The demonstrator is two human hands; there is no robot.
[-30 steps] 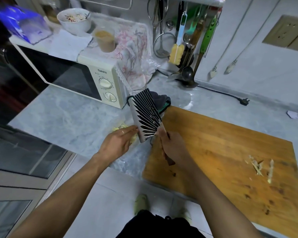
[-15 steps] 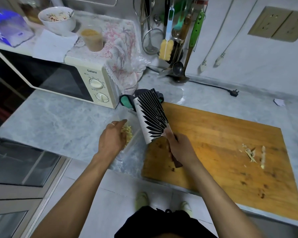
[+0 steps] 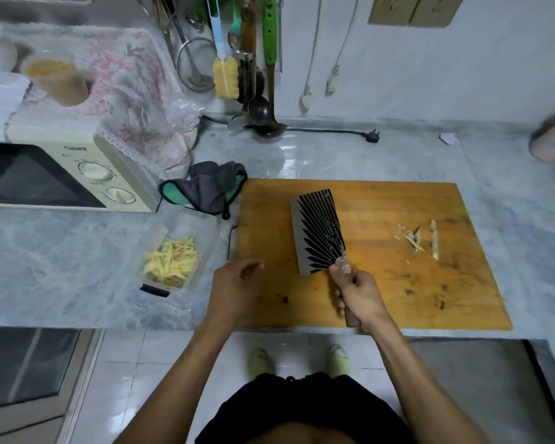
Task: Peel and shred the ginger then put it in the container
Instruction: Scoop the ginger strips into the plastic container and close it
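Note:
Yellow shredded ginger [image 3: 171,262] lies in a clear plastic container [image 3: 202,232] on the grey counter, left of the wooden cutting board [image 3: 398,283]. My right hand [image 3: 359,294] grips the handle of a cleaver [image 3: 319,232] with a black striped blade, which lies flat over the board's left half. My left hand [image 3: 233,288] hovers at the board's left edge, right of the container, fingers loosely curled and holding nothing. Ginger peel scraps [image 3: 418,237] lie on the board's right part.
A cream microwave [image 3: 77,174] stands at the left, with a grey-green cloth [image 3: 205,185] beside it behind the container. Utensils [image 3: 253,75] hang on the back wall above a black power cord [image 3: 334,132]. The counter's front edge runs just below the board.
The cleaver swung from above the container over to the board and now lies flat. My left hand drew back from the container to the board's left edge. The view shifted right.

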